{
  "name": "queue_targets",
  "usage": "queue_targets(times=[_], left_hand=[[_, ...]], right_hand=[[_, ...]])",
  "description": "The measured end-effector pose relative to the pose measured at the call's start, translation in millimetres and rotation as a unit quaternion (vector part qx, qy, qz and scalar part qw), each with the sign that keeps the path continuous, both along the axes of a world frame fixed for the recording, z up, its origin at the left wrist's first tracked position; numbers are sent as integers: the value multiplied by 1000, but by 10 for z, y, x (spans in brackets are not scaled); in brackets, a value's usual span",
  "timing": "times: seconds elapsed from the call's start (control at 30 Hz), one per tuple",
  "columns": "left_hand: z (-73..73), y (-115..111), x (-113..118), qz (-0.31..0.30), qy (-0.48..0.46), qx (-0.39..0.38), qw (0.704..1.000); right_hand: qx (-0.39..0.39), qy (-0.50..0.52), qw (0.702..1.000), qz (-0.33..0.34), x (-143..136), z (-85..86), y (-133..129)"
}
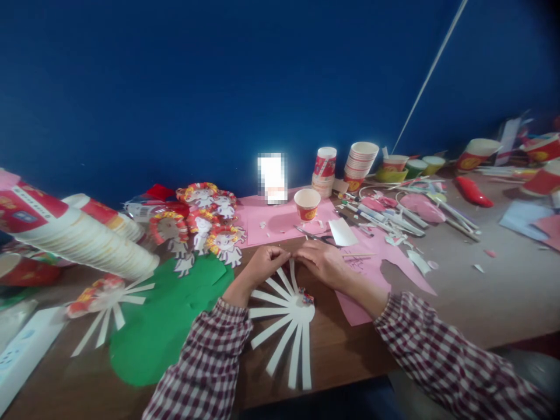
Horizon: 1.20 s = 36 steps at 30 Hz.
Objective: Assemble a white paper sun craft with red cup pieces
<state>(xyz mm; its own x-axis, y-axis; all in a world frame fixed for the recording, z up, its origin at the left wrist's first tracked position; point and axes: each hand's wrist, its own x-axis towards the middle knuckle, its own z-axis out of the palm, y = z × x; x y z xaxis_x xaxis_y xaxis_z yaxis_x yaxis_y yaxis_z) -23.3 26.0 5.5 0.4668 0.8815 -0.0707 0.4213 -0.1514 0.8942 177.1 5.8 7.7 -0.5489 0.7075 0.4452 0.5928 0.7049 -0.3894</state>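
Observation:
A white paper cutout [301, 313] lies on the brown table in front of me, its many narrow strips fanning out from a rounded base. A small multicoloured bit [306, 297] sits on that base. My left hand [265, 265] is closed in a pinch at the far ends of the upper strips. Right beside it, my right hand [321, 262] has its fingers bent together at the tip of a neighbouring strip. The fingertips nearly meet, and they hide the strip ends. Beneath my right wrist is a sheet of pink paper [356, 303].
Green paper [149, 326] and a leaning stack of paper cups [96, 248] are on the left, near several paper animal figures [201, 224]. Scissors [315, 235] and a single paper cup [307, 204] stand beyond my hands. Markers [394, 219] and scraps litter the right.

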Motion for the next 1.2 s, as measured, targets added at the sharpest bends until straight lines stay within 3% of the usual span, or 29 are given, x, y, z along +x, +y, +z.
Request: queue_targets(times=[0.4,1.2], left_hand=[[-36,3,-8,-15,-26,-20,999],[11,-74,77,-8,64,73,995]], right_hand=[[-9,9,1000,-3,8,-32,15],[-20,-7,998,-53,-1,-132,18]])
